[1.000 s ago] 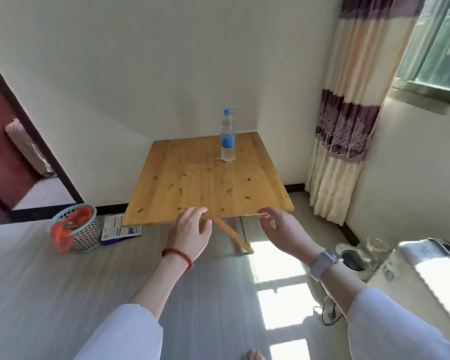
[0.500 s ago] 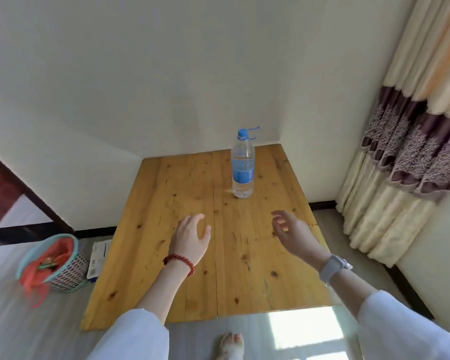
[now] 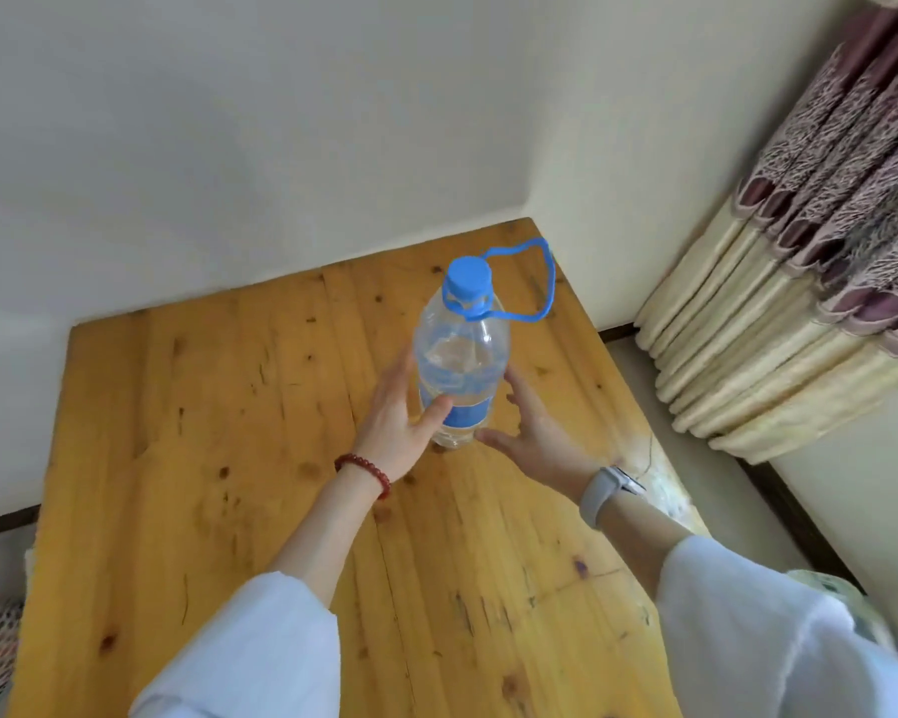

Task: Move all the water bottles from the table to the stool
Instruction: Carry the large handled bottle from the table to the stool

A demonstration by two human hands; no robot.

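Left hand grips bottle — upright (right hand beside).

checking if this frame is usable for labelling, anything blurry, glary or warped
Head view: the water bottle, left hand and right hand are fairly sharp; the curtain and the sleeves near the bottom edge are smeared by blur; a bright patch washes out the table's right edge; the wide lens bows the table edges and wall line.

Cream walls meet at the far-right corner of the knotty yellow wooden desk; a cream-and-maroon curtain hangs beyond its right edge.
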